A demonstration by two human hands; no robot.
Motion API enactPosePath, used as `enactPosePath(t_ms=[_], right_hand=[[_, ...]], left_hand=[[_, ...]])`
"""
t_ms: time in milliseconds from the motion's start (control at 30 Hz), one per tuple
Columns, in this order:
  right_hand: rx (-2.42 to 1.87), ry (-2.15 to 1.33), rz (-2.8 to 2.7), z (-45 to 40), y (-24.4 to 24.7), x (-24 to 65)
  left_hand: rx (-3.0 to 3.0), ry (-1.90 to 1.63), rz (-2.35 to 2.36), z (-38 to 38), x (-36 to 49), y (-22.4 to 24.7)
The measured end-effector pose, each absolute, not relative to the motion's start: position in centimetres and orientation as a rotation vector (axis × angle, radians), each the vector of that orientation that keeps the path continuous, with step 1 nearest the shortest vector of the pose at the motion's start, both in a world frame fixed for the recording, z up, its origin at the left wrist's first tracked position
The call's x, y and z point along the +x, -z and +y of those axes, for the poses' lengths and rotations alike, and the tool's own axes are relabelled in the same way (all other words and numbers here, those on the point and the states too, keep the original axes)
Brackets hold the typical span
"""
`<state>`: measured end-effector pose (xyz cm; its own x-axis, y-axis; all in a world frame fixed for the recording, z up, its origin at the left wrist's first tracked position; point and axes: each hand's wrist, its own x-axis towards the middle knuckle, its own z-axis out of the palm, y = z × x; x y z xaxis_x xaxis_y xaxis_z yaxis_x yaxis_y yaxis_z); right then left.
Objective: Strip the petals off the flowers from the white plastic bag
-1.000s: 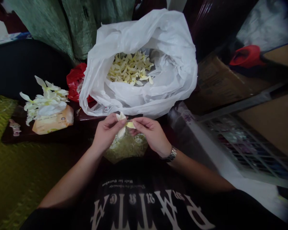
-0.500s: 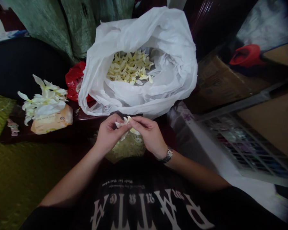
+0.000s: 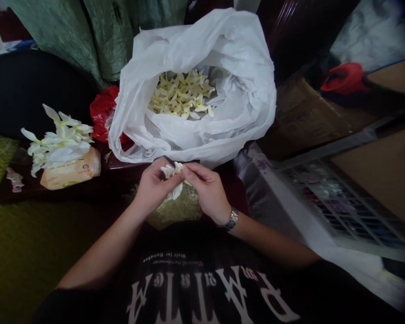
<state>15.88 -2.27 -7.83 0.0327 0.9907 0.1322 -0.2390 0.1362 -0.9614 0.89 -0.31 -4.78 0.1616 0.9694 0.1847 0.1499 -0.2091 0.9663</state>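
Note:
Just in front of the white plastic bag (image 3: 202, 132), both hands meet around a white flower (image 3: 174, 192). My left hand (image 3: 154, 184) is closed, with the thumb pressed against the flower's petals. My right hand (image 3: 207, 186) pinches the same flower between thumb and fingers; a metal watch sits on that wrist. Below the hands is a heap of pale petals (image 3: 173, 213), partly hidden by them. The plastic bag lies open and holds many cream-yellow flowers (image 3: 182, 92).
At left, white flowers (image 3: 59, 135) lie over an orange-and-white tissue pack (image 3: 72, 170), near a small rabbit-shaped item (image 3: 15, 180). A red plastic bag (image 3: 103, 112) sits beside the white one. At right are a cardboard box (image 3: 310, 112) and a gridded rack (image 3: 344, 202).
My fingers have shifted slightly on the flower, and its petals sit differently between them. The right hand has moved a little to the left. The whole view has shifted slightly.

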Motion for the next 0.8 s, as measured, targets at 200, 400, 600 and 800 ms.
enactPosePath(t_ms=[200, 400, 600, 800], right_hand=[[-0.932, -1.205, -1.045, -2.22, 7.53, 15.64], [-0.945, -1.293, -0.946, -2.30, 7.49, 15.40], [-0.935, -1.235, -0.958, -2.07, 7.07, 15.49], [-0.963, -1.309, -0.904, -2.21, 7.01, 15.31]], left_hand=[[1.704, -1.147, 1.070, -0.28, 0.90, 4.19], [1.530, -1.179, 1.140, -0.28, 1.17, 4.32], [1.701, -1.156, 1.046, -0.20, 1.13, 4.39], [1.619, -1.175, 1.092, 0.04, 1.18, 4.10]])
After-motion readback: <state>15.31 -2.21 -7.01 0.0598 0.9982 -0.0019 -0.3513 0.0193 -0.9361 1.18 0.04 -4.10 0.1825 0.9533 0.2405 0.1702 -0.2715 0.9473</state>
